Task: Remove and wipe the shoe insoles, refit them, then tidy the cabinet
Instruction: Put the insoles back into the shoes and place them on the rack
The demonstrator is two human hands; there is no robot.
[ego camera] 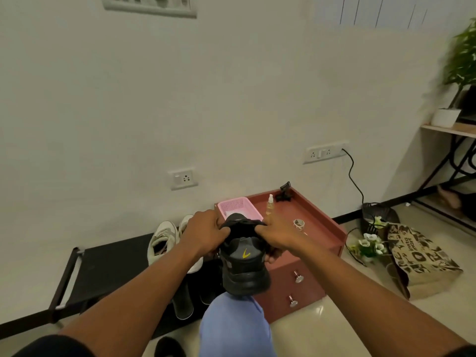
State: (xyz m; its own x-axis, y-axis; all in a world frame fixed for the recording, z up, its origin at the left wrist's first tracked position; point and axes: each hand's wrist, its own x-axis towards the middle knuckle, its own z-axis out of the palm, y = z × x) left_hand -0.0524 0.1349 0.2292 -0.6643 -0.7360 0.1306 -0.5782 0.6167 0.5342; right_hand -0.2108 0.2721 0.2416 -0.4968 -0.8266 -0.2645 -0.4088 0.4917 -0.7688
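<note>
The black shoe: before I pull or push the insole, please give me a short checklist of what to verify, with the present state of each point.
1. Both hands hold the black shoe: ok. The left hand and the right hand grip its collar from each side.
2. Shoe is supported: ok. Its heel rests on the knee.
3. Insole in or out of the shoe: cannot tell, the opening faces away.
4. Wiping cloth ready: cannot tell. Something white lies in the pink basket, unclear what.
5. Spray bottle upright on the red cabinet: ok.
6. White sneakers waiting on the black rack: ok.
</note>
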